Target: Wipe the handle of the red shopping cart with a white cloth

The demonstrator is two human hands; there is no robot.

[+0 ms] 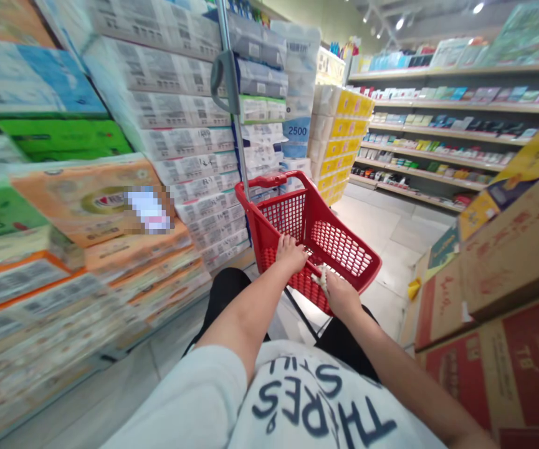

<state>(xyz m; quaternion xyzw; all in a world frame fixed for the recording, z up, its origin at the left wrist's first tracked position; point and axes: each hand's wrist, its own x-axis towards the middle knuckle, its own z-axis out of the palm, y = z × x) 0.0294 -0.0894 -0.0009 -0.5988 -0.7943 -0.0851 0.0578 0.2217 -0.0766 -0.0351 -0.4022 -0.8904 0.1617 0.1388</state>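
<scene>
In front of my legs is a red plastic shopping basket (343, 252) with lattice walls and a raised red handle; its visible inside shows no goods. My left hand (291, 254) closes over the near rim, fingers bent inward. To its right, my right hand (343, 294) grips the same rim, its fingertips partly hidden. A cream, beaded-looking cord (323, 279) lies by the right hand's fingers; whether it is worn or held is unclear. Beyond the basket's left corner rises a metal pole (242, 146) with a grey loop-shaped piece (225, 81) on it.
Tall stacks of packaged tissue (189, 112) line the left side. Cardboard cartons (507, 262) crowd the right. A pale tiled floor (372, 212) runs ahead between them, toward stocked shelves (437, 128) and a stack of yellow-and-white packs (339, 143).
</scene>
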